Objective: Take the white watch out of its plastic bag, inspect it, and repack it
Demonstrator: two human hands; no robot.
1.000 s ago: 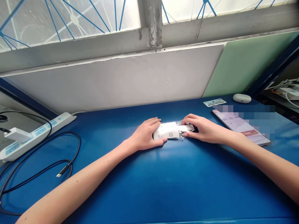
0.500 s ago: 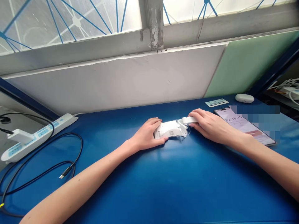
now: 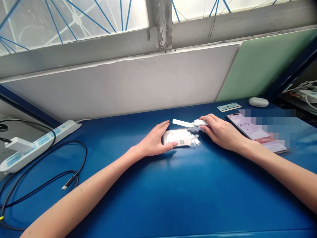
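My left hand (image 3: 155, 140) is around the left end of a flat clear packet (image 3: 170, 136) with a white printed card and a small square code. Its thumb lies over the packet's lower edge while the upper fingers stretch past the top edge. Between thumb and fingers, my right hand (image 3: 216, 127) pinches a white wrist strap (image 3: 183, 123). The strap's free end, with a row of holes, points left above the packet. Whatever is attached to its other end is partly hidden by my right fingers. Crumpled clear plastic shows at the packet's right end.
A phone (image 3: 257, 134) showing a timer lies right of my right hand, with a small card (image 3: 229, 106) and a white earbud case (image 3: 258, 102) behind. At left are a power strip (image 3: 42, 145) and a looped black cable (image 3: 85, 155) on the blue table (image 3: 188, 198).
The white strap has come away from the packet's right end; its holed length now stretches free above the packet. My left upper fingers have straightened. The view has shifted slightly.
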